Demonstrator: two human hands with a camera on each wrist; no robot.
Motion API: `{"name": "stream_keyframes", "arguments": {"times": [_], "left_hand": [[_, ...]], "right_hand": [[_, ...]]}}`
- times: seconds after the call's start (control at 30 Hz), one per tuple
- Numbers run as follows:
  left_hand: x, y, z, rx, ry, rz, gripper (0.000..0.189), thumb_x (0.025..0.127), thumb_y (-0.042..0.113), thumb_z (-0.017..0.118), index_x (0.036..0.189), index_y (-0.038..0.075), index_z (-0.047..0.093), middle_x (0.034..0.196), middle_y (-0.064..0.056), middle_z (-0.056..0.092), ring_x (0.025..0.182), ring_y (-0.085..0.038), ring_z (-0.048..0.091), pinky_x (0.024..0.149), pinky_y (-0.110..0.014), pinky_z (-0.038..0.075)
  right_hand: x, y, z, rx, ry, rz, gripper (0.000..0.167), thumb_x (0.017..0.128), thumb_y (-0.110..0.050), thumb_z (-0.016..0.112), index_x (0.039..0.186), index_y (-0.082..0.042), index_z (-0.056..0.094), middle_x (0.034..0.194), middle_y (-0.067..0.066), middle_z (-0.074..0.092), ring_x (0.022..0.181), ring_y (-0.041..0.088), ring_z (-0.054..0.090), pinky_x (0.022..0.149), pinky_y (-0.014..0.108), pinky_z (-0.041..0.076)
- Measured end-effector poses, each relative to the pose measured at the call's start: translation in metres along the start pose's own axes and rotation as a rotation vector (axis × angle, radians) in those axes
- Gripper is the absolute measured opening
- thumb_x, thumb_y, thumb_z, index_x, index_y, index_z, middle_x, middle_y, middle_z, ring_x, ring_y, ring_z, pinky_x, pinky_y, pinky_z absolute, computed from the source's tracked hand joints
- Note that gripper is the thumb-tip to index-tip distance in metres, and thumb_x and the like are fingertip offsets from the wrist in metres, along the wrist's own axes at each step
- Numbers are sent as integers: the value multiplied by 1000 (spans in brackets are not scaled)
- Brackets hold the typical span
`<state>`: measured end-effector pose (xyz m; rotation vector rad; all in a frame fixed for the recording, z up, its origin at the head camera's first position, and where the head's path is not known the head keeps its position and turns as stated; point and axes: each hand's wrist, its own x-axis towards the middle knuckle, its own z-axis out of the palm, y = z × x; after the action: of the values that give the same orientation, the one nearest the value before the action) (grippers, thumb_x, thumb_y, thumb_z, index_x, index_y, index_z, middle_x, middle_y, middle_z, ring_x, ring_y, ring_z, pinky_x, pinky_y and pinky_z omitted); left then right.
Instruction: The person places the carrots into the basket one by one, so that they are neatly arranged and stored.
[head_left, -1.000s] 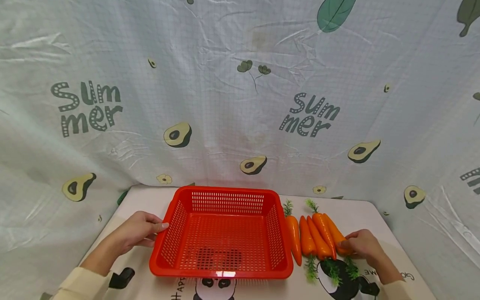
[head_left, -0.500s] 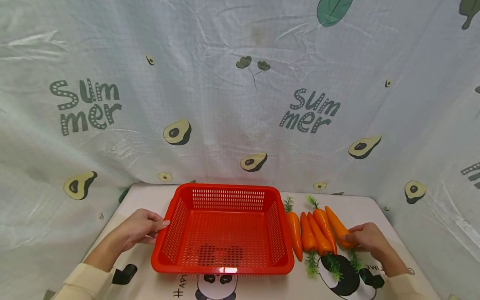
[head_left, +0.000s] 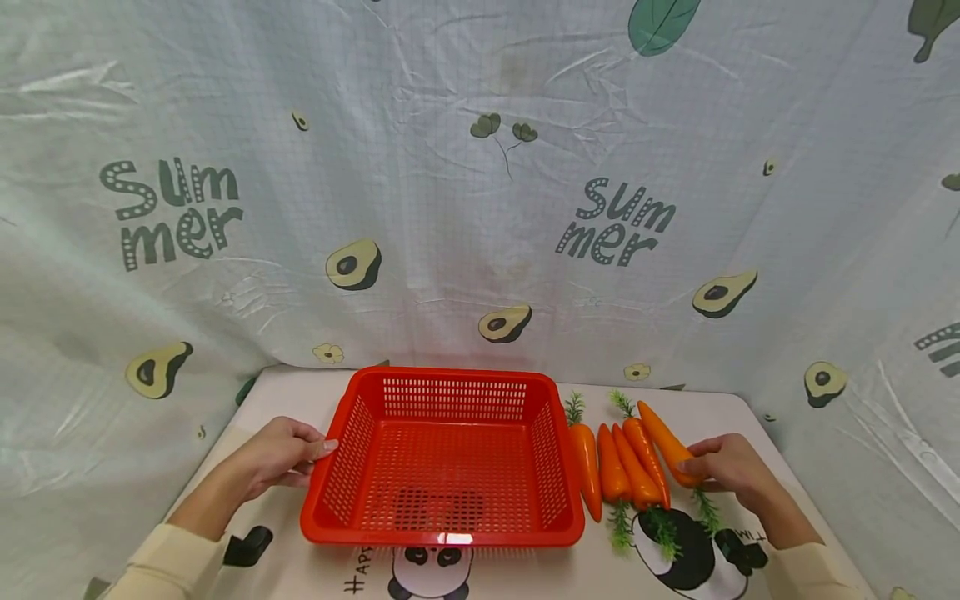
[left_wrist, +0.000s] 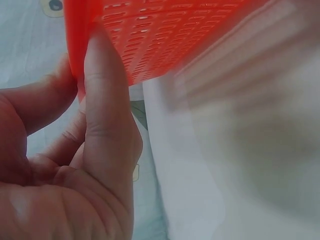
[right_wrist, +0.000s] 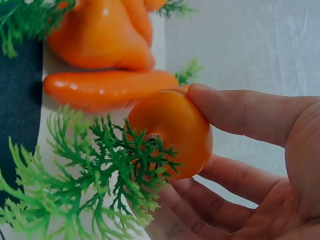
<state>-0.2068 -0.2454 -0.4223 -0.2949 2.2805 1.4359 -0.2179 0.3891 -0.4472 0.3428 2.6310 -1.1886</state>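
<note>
An orange carrot (head_left: 666,442) lies in the grasp of the right hand (head_left: 735,471), at the far right end of a row of carrots and slanting away from the person, its tapered tip pointing back and toward the basket. Its thick, rounded base sits between the thumb and the curled fingers; feathery green leaves (right_wrist: 100,175) sprout from that base, toward the wrist camera. The skin is smooth and glossy, plastic-looking. Whether it touches the table cannot be told.

Just beside it lies a slimmer carrot (head_left: 647,454) with its leaves at the back, then two more carrots (head_left: 626,475) close together, leaves toward the person. The last carrot (head_left: 587,471) lies along the basket's right wall, leaves at the back.

The basket (head_left: 450,454) is red, shiny, rectangular plastic with slotted walls, a perforated floor and a rounded rim. The left hand (head_left: 277,458) pinches its left rim, thumb on one side and fingers on the other, well apart from the carrots.

Beneath lies a pale table (head_left: 300,400) printed with pandas; behind hangs a creased, pale cloth (head_left: 435,200) bearing avocados and the word "summer".
</note>
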Motion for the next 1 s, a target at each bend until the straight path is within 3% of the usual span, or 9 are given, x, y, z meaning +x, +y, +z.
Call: {"name": "stream_keyframes", "arguments": {"times": [0.27,0.57,1.0], "left_hand": [[1,0,1,-8,18,-20,32,103,22,66,119,-7,63,88,-7,69,72,-17,64,68,-30,63],[2,-1,2,-21,25,-33,33,103,21,65,120,-7,63,88,-7,68,73,-17,63,68,-30,63],[3,-2,2,-18,36,-36,35,102,24,67,123,-5,61,93,-8,70,76,-18,65,71,-30,63]], "right_hand": [[-6,-15,1,11,-18,-36,53,89,-14,78,127,18,60,108,22,71,87,22,73,82,48,65],[-11,-35,4,1,-42,-71,58,88,-16,80,132,17,59,121,28,68,90,23,75,85,48,64],[-18,-64,12,-51,-45,-179,50,86,-12,81,127,12,66,114,22,72,86,22,72,81,43,65]]}}
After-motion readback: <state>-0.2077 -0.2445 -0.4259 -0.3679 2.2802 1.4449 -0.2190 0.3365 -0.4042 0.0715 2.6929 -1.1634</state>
